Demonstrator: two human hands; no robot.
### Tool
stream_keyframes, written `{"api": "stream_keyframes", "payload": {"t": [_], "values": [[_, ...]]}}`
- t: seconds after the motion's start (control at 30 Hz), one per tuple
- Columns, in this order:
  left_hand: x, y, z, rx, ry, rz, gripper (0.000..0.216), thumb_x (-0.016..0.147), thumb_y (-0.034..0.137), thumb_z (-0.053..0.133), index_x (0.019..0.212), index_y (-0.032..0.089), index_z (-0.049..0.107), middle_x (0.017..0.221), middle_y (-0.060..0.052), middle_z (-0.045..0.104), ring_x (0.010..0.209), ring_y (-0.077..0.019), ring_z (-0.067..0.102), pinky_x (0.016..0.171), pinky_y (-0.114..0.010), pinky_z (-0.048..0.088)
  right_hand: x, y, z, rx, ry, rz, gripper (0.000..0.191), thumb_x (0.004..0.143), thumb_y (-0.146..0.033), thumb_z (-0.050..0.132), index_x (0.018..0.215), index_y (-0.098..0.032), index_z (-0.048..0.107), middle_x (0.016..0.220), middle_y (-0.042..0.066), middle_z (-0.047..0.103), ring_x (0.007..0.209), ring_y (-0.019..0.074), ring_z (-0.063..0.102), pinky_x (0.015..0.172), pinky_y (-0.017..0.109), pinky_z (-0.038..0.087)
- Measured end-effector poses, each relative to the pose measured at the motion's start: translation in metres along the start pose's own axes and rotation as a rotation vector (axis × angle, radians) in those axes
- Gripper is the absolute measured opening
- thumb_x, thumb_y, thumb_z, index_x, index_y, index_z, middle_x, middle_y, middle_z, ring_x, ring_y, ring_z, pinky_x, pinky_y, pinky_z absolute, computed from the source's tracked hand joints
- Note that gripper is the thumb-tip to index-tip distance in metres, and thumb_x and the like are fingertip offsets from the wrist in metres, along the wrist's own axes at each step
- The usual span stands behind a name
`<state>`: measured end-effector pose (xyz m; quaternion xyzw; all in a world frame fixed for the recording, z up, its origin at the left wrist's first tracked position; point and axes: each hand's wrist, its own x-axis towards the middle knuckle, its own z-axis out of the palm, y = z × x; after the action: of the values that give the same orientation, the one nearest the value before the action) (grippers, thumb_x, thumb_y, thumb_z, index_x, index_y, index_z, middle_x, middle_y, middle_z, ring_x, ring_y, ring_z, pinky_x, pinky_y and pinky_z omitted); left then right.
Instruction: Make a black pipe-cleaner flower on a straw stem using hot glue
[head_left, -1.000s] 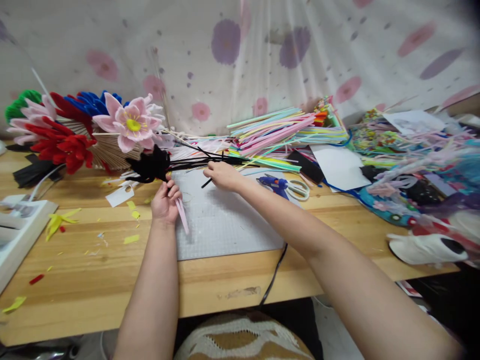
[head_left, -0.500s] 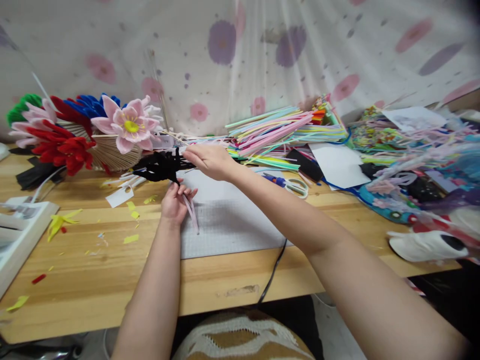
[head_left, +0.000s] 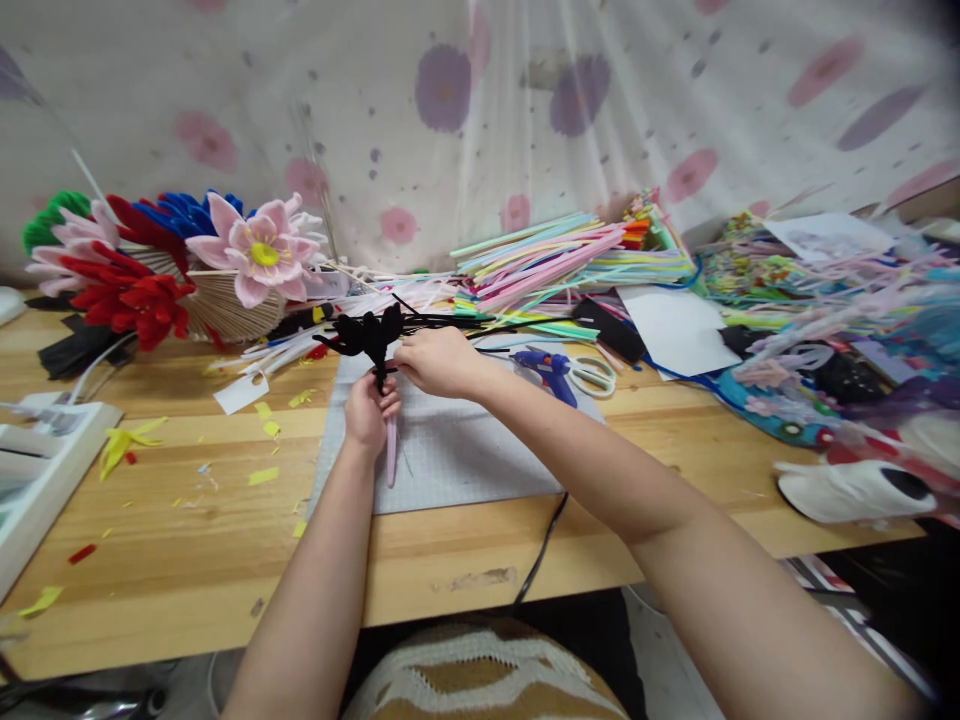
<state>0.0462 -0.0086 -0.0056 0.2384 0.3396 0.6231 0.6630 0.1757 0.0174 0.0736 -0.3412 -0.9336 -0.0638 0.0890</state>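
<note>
Flower [head_left: 371, 333] in black is standing nearly upright near the back edge of the mat [head_left: 465, 460], its stem [head_left: 381, 382] pointing down into the left hand [head_left: 367, 412], which is gripping it; the right hand [head_left: 433, 360], curled, is hovering just right of the stem, its hold being unclear.

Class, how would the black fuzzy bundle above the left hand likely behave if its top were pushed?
The black fuzzy bundle would probably bend rather than snap, as its outer strands curve. It is likely light for its size: the left hand holds it near its base. Its fuzzy surface suggests little slipping.
</note>
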Motion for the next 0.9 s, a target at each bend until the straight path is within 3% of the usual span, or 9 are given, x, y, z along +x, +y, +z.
{"api": "stream_keyframes", "payload": {"t": [0.1,0.27,0.37,0.43,0.53,0.6,0.73,0.83,0.9], "values": [[-0.003,-0.001,0.003,0.033,0.015,-0.001,0.022,0.081,0.031,0.039,0.081,0.013,0.053,0.054,0.005,0.034,0.036,-0.0014,0.025,0.031,-0.011,0.015,-0.007,0.005,-0.008,0.009,-0.053,-0.003,0.027,0.084,-0.024,0.04,0.091,-0.017,0.066,0.092,0.01,0.065,0.09,0.0208,0.055,0.067,0.028,0.035],[-0.006,-0.006,0.007,0.101,0.018,-0.041,0.015,0.077,0.027,0.053,0.084,0.014,0.056,0.053,0.006,0.036,0.036,-0.0006,0.025,0.032,-0.01,0.015,-0.006,0.008,-0.02,-0.008,-0.15,0.015,0.028,0.083,-0.025,0.041,0.09,-0.019,0.067,0.094,0.01,0.065,0.092,0.0212,0.055,0.07,0.029,0.037],[-0.005,-0.007,0.005,0.105,0.027,-0.05,0.015,0.077,0.026,0.053,0.084,0.013,0.057,0.056,0.004,0.04,0.037,-0.0009,0.028,0.032,-0.01,0.016,-0.005,0.006,-0.018,-0.019,-0.293,0.041,0.027,0.081,-0.025,0.043,0.09,-0.02,0.067,0.093,0.01,0.066,0.088,0.022,0.057,0.067,0.029,0.038],[-0.003,-0.004,0.002,0.15,0.125,-0.01,0.014,0.077,0.023,0.051,0.081,0.012,0.057,0.058,0.003,0.041,0.037,-0.0008,0.03,0.031,-0.01,0.016,-0.006,0.004,-0.014,-0.023,-0.404,0.06,0.027,0.08,-0.023,0.043,0.09,-0.018,0.068,0.09,0.011,0.066,0.084,0.0221,0.059,0.064,0.028,0.038],[0.001,0.003,-0.005,0.209,0.405,0.116,0.013,0.078,0.02,0.047,0.074,0.011,0.056,0.058,0.004,0.04,0.037,-0.0005,0.032,0.03,-0.011,0.015,-0.007,0.003,-0.004,-0.039,-0.465,-0.007,0.026,0.078,-0.018,0.044,0.088,-0.016,0.068,0.088,0.013,0.066,0.086,0.0233,0.057,0.065,0.03,0.037],[0.003,0.007,-0.01,0.201,0.485,0.167,0.014,0.079,0.019,0.046,0.073,0.012,0.056,0.058,0.004,0.039,0.037,-0.0008,0.034,0.03,-0.011,0.015,-0.007,0.005,0.004,-0.048,-0.444,-0.11,0.024,0.077,-0.015,0.046,0.083,-0.015,0.069,0.087,0.012,0.066,0.091,0.0244,0.053,0.069,0.032,0.037],[0.004,0.009,-0.013,0.17,0.412,0.161,0.011,0.078,0.018,0.05,0.075,0.011,0.059,0.058,0.004,0.041,0.041,-0.0017,0.038,0.03,-0.011,0.019,-0.017,0.015,0.023,0.028,-0.249,-0.203,0.022,0.078,-0.018,0.05,0.093,-0.017,0.066,0.097,0.011,0.062,0.099,0.0218,0.046,0.082,0.034,0.033],[0.003,0.004,-0.009,0.168,0.326,0.128,0.009,0.075,0.019,0.056,0.077,0.011,0.06,0.059,0.003,0.043,0.043,-0.0024,0.041,0.032,-0.011,0.022,-0.044,0.025,0.032,0.123,-0.048,-0.096,0.025,0.079,-0.021,0.051,0.102,-0.017,0.062,0.101,0.01,0.06,0.098,0.0184,0.046,0.082,0.031,0.033],[0.002,-0.001,-0.006,0.157,0.262,0.098,0.012,0.074,0.022,0.058,0.079,0.012,0.061,0.058,0.004,0.044,0.043,-0.0023,0.041,0.032,-0.01,0.022,-0.075,0.032,0.035,0.2,0.031,0.077,0.021,0.082,-0.027,0.049,0.094,-0.018,0.063,0.096,0.008,0.061,0.09,0.0161,0.049,0.076,0.027,0.034]]}}
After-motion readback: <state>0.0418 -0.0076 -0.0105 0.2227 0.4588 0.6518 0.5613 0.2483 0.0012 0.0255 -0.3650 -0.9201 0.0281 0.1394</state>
